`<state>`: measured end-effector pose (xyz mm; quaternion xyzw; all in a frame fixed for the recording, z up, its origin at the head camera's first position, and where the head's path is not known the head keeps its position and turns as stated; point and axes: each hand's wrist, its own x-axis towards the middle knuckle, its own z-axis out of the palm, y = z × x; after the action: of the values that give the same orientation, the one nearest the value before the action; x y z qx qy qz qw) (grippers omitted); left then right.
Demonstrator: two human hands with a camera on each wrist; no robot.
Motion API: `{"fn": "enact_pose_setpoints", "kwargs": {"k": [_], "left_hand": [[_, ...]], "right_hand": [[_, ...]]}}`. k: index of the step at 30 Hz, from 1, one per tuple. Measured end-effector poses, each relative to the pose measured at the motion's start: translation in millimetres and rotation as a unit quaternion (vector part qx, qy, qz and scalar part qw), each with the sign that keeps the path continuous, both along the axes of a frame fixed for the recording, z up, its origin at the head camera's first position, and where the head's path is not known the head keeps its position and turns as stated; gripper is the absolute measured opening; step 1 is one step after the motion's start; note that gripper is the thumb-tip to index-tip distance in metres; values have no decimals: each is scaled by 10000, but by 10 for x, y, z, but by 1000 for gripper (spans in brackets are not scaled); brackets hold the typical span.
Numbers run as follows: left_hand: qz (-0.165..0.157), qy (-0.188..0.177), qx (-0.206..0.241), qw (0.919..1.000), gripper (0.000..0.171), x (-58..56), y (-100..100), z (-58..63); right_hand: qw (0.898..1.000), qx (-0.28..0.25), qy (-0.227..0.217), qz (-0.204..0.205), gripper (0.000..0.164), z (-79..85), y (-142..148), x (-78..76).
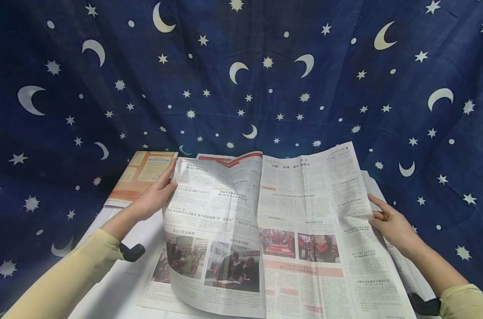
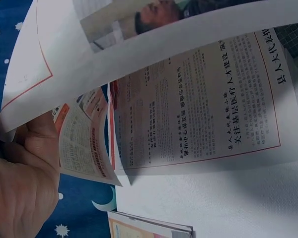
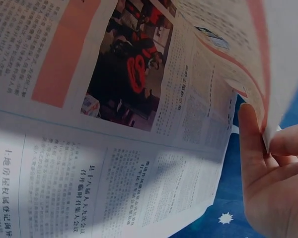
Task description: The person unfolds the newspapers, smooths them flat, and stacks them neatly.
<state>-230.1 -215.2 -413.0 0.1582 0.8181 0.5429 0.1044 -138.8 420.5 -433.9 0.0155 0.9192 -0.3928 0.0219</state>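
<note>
A newspaper (image 1: pixel 297 204) is spread wide open, with printed columns and colour photos on both halves. At its left edge, my left hand (image 1: pixel 155 195) grips the raised left page, which bows upward; the left wrist view shows the hand (image 2: pixel 25 183) at the page's corner and another printed sheet (image 2: pixel 203 109) lying below. On the other side my right hand (image 1: pixel 394 226) pinches the right page's outer edge. Close up in the right wrist view, that hand (image 3: pixel 275 183) has the paper edge between thumb and fingers. Some fingertips are hidden behind the paper.
An orange-covered booklet (image 1: pixel 143 173) lies at the back left of the white table (image 1: pixel 113 252). More paper sheets (image 1: pixel 410 266) stick out under the newspaper at the right. A dark blue cloth (image 1: pixel 241 88) with moons and stars hangs behind.
</note>
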Motion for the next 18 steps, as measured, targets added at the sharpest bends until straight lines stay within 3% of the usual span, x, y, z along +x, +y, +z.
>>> {"fn": "enact_pose_setpoints", "kwargs": {"k": [9,18], "left_hand": [[24,-87,-72,9999,68,-7,-65,-18],[4,-257,45,9997,68,0,-101,-25]], "right_hand": [[9987,42,-393,313,75,36,60,-19],[9946,-242,-715,714,80,57,115,-33]]}}
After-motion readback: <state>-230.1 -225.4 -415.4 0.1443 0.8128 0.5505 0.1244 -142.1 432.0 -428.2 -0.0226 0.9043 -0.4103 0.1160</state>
